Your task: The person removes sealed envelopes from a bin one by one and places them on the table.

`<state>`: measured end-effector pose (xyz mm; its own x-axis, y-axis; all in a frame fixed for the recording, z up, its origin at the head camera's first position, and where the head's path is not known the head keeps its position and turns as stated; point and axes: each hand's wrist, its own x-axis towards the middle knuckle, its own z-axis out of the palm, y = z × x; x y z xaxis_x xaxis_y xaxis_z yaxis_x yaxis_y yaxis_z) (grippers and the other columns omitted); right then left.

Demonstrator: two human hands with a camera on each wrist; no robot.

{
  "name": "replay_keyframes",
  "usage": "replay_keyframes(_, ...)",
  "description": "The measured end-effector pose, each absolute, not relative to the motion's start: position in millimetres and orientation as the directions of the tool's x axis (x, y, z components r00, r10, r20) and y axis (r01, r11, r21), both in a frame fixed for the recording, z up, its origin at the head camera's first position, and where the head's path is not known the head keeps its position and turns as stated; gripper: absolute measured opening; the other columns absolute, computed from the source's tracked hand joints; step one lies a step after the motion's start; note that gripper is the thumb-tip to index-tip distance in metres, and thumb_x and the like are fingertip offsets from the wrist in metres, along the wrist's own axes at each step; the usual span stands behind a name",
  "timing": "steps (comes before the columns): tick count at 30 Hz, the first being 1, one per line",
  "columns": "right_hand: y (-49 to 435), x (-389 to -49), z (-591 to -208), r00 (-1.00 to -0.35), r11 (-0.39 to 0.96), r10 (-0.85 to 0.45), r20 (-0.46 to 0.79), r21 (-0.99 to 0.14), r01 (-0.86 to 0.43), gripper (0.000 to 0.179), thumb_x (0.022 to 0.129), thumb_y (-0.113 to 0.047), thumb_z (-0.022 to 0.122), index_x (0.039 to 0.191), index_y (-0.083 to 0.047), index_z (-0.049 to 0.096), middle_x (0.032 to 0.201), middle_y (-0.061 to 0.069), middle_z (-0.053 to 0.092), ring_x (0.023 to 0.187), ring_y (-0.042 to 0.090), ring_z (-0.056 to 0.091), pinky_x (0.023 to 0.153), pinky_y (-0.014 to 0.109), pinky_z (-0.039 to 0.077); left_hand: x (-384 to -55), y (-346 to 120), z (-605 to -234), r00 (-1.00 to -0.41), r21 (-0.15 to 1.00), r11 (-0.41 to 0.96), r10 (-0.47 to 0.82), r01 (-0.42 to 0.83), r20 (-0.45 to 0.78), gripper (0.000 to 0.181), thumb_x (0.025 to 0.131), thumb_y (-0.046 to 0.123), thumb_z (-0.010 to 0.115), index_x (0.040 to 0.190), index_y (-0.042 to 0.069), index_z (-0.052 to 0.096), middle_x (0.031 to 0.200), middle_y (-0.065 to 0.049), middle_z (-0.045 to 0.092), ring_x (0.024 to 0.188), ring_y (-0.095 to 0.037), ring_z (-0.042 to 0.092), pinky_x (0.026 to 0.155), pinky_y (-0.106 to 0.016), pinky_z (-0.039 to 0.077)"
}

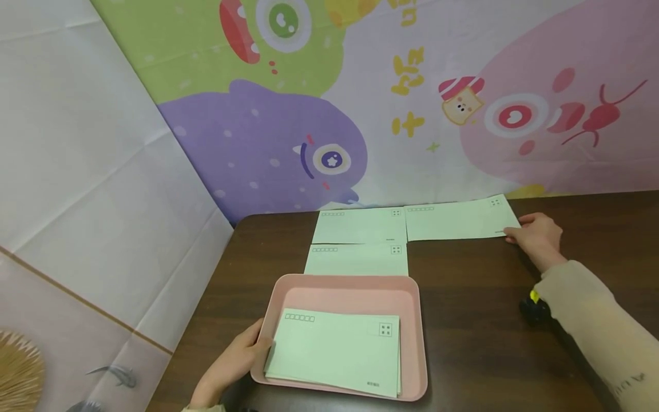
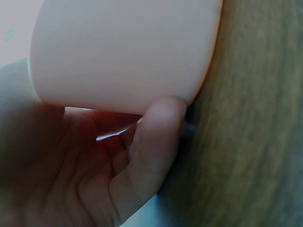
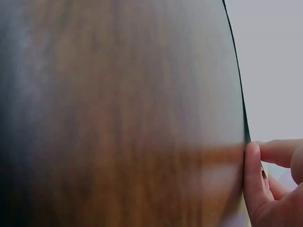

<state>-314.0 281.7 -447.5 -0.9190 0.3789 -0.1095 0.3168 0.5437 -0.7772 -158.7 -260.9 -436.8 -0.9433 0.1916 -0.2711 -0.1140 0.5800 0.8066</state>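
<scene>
My right hand (image 1: 539,237) pinches the right end of a pale green envelope (image 1: 460,220) between thumb and fingers, at the back of the table. That envelope lies next to another envelope (image 1: 360,226), their short edges meeting. In the right wrist view, the thumb and fingertips of the right hand (image 3: 272,187) meet at the envelope's thin edge. With my left hand (image 1: 238,357) I grip the left side of a pink tray (image 1: 418,337), thumb at the rim. A small stack of envelopes (image 1: 337,355) lies in the tray. Close up, the left hand (image 2: 137,161) holds the tray's wall (image 2: 128,56).
A third envelope (image 1: 357,260) lies in front of the back left one, its lower part hidden by the tray. The dark wooden table (image 1: 479,320) meets a cartoon-printed cloth (image 1: 412,166) at the back. A white panel (image 1: 108,143) stands at the left.
</scene>
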Motion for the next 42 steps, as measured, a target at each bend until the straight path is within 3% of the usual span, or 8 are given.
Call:
replay_keyframes(4, 282.8, -315.3, -446.4, -0.921, 0.570, 0.373, -0.116, -0.754, 0.326, 0.053, 0.081, -0.017, 0.062, 0.120, 0.013, 0.043, 0.068, 0.004, 0.062, 0.044, 0.000, 0.055, 0.093, 0.043, 0.037, -158.4, -260.6, -436.5, -0.943, 0.808, 0.577, 0.188, -0.119, -0.273, 0.041, 0.095, 0.017, 0.044, 0.133, 0.005, 0.040, 0.121, -0.014, 0.053, 0.101, -0.020, 0.051, 0.084, -0.036, 0.041)
replay_keyframes(7, 283.2, -315.4, -445.4, -0.925, 0.602, 0.361, -0.115, -0.729, 0.326, 0.052, 0.081, -0.019, 0.061, 0.118, 0.014, 0.045, 0.050, -0.012, 0.054, 0.046, 0.000, 0.051, 0.096, 0.048, 0.029, -158.3, -260.5, -436.2, -0.944, 0.808, 0.576, 0.188, -0.119, -0.273, 0.041, 0.095, 0.016, 0.044, 0.133, 0.005, 0.040, 0.120, -0.014, 0.053, 0.099, -0.020, 0.052, 0.084, -0.036, 0.041)
replay_keyframes(11, 281.3, -313.9, -445.3, -0.931, 0.649, 0.355, -0.089, -0.693, 0.314, 0.049, 0.080, -0.020, 0.060, 0.113, 0.014, 0.048, 0.046, -0.012, 0.053, 0.071, 0.025, 0.059, 0.093, 0.049, 0.026, -158.3, -260.1, -436.2, -0.945, 0.806, 0.581, 0.190, -0.110, -0.266, 0.039, 0.094, 0.016, 0.044, 0.132, 0.005, 0.042, 0.118, -0.013, 0.055, 0.098, -0.020, 0.052, 0.083, -0.035, 0.041)
replay_keyframes(17, 283.5, -313.7, -446.2, -0.939, 0.678, 0.338, -0.067, -0.674, 0.292, 0.050, 0.080, -0.021, 0.061, 0.112, 0.013, 0.046, 0.048, -0.004, 0.055, 0.106, 0.046, 0.040, 0.095, 0.053, 0.023, -159.0, -260.4, -437.4, -0.946, 0.801, 0.590, 0.191, -0.103, -0.262, 0.037, 0.094, 0.016, 0.044, 0.130, 0.006, 0.044, 0.116, -0.012, 0.056, 0.097, -0.019, 0.053, 0.082, -0.034, 0.041)
replay_keyframes(21, 284.5, -314.4, -446.9, -0.946, 0.691, 0.322, -0.047, -0.671, 0.269, 0.044, 0.080, -0.020, 0.061, 0.109, 0.011, 0.050, 0.047, -0.006, 0.056, 0.102, 0.044, 0.045, 0.094, 0.053, 0.023, -159.4, -260.1, -437.8, -0.946, 0.802, 0.588, 0.189, -0.104, -0.261, 0.038, 0.094, 0.016, 0.045, 0.131, 0.006, 0.043, 0.117, -0.012, 0.055, 0.097, -0.019, 0.053, 0.083, -0.034, 0.041)
replay_keyframes(24, 283.4, -314.7, -447.1, -0.949, 0.694, 0.313, -0.038, -0.672, 0.256, 0.037, 0.081, -0.019, 0.060, 0.104, 0.009, 0.057, 0.048, -0.007, 0.056, 0.074, 0.029, 0.059, 0.094, 0.052, 0.025, -159.3, -260.0, -437.9, -0.947, 0.802, 0.587, 0.188, -0.106, -0.262, 0.040, 0.094, 0.017, 0.045, 0.133, 0.005, 0.041, 0.119, -0.014, 0.054, 0.098, -0.019, 0.053, 0.083, -0.035, 0.041)
replay_keyframes(33, 282.2, -315.1, -447.0, -0.948, 0.681, 0.316, -0.032, -0.688, 0.250, 0.034, 0.080, -0.018, 0.062, 0.101, 0.009, 0.060, 0.048, -0.006, 0.058, 0.051, 0.004, 0.050, 0.096, 0.053, 0.023, -159.0, -259.7, -436.6, -0.945, 0.804, 0.584, 0.189, -0.110, -0.267, 0.040, 0.095, 0.017, 0.044, 0.133, 0.005, 0.041, 0.118, -0.015, 0.055, 0.097, -0.019, 0.054, 0.083, -0.035, 0.042)
replay_keyframes(42, 281.0, -314.0, -448.4, -0.942, 0.679, 0.333, -0.041, -0.683, 0.270, 0.033, 0.081, -0.019, 0.060, 0.102, 0.006, 0.061, 0.050, -0.007, 0.059, 0.087, 0.036, 0.057, 0.093, 0.052, 0.027, -157.5, -259.5, -436.6, -0.948, 0.798, 0.593, 0.175, -0.114, -0.265, 0.042, 0.094, 0.016, 0.045, 0.134, 0.004, 0.040, 0.122, -0.014, 0.053, 0.103, -0.021, 0.050, 0.084, -0.036, 0.041)
